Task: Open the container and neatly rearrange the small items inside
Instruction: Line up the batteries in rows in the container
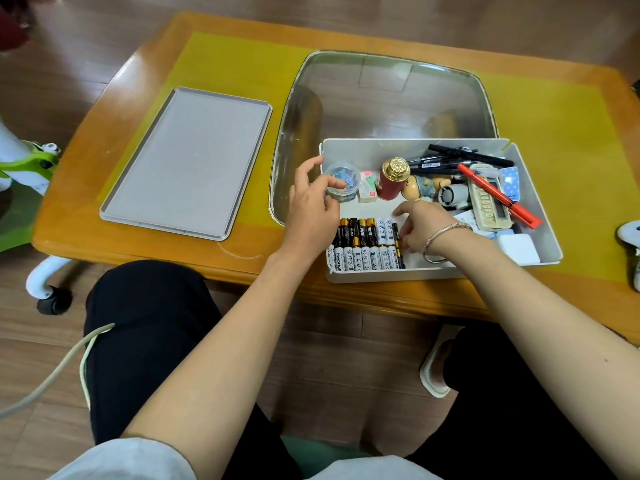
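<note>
Two bare forearms reach forward, hands low and close together.
The left hand [313,206] is loosely curled, fingers spread and bent; the right hand [424,225] is palm down, fingers pointing left, a bangle on its wrist.

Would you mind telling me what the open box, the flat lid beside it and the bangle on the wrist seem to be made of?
Box: probably plastic, matte off-white, with thin, evenly moulded walls and rounded corners.
Lid: likely the same plastic, matte grey-beige, with a raised moulded rim.
Bangle: looks like metal, silvery and glinting, though the exact metal cannot be told.
</note>
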Tool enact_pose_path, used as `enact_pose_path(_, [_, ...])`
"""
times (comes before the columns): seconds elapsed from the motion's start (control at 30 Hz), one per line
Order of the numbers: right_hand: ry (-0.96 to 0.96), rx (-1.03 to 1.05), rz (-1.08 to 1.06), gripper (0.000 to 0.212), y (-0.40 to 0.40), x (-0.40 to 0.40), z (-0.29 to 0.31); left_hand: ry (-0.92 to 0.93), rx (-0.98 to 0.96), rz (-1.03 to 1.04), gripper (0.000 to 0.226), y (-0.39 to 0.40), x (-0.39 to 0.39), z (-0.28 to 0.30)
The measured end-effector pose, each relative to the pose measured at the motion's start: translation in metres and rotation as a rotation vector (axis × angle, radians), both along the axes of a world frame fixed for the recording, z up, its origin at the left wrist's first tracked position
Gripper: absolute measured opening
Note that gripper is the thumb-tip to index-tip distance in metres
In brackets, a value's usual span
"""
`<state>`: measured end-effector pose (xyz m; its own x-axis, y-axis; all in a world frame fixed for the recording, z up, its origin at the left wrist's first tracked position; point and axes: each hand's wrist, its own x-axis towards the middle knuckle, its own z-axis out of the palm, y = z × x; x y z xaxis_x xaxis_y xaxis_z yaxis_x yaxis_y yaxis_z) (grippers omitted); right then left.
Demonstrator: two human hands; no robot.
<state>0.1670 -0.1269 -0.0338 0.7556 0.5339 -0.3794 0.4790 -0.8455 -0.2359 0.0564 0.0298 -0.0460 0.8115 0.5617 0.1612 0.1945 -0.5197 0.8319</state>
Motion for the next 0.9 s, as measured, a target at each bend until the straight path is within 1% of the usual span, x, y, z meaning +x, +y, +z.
enact_pose_path(0.17, [-0.048, -0.013, 0.091, 0.058, 0.005, -0.005, 0.0, 0.005, -0.003, 0.0, 0.022, 0.0, 0.0, 0.001])
enact_pose_path(0.37, [-0.038, -0.012, 0.117, 0.053, 0.004, -0.004, 0.005, 0.01, -0.016, -0.005, 0.022, 0.0, 0.0, 0.001])
enact_pose_path(0.47, [-0.045, 0.011, 0.12, 0.049, 0.004, -0.004, 0.005, 0.001, -0.02, -0.005, 0.022, 0.0, 0.0, 0.001])
enact_pose_path(0.6, [-0.049, 0.051, 0.103, 0.049, 0.002, -0.003, 0.001, 0.002, -0.023, -0.007, 0.022, -0.001, -0.001, 0.001])
enact_pose_path(0.73, [-0.067, 0.1, 0.088, 0.04, 0.003, -0.001, -0.005, -0.003, -0.025, -0.005, 0.022, -0.001, 0.0, 0.001])
enact_pose_path(0.8, [-0.072, 0.087, 0.1, 0.04, 0.005, 0.0, -0.007, -0.006, -0.025, -0.006, 0.022, 0.0, 0.0, 0.0])
enact_pose_path(0.9, [-0.087, 0.063, 0.133, 0.047, 0.005, -0.001, -0.01, -0.003, -0.017, -0.007, 0.023, 0.0, 0.0, 0.0])
